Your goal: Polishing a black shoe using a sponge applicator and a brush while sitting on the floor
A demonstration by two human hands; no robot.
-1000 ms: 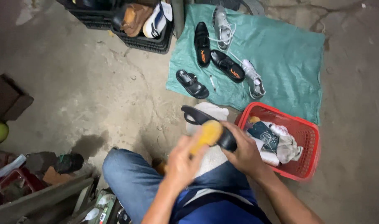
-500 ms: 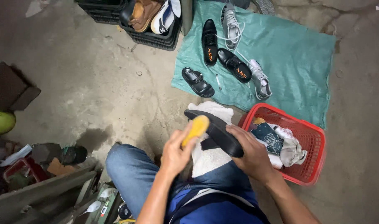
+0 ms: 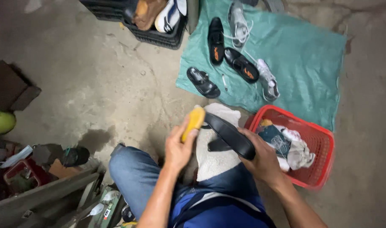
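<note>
My left hand [image 3: 179, 147] gripping a yellow brush [image 3: 193, 122], fingers wrapped around it, my right hand [image 3: 260, 160] clasping a black sandal [image 3: 229, 135], red basket [image 3: 315, 177] sitting at three o'clock.

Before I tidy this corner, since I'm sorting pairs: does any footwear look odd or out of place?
Yes. On the green cloth a single black sandal lies without a mate; its likely partner is in the right hand. A dark stain marks the concrete.

Bare floor [image 3: 96, 84] open on the left, red basket [image 3: 315, 169] close on the right, shoes [image 3: 239, 63] on green cloth [image 3: 303, 59] ahead
</note>
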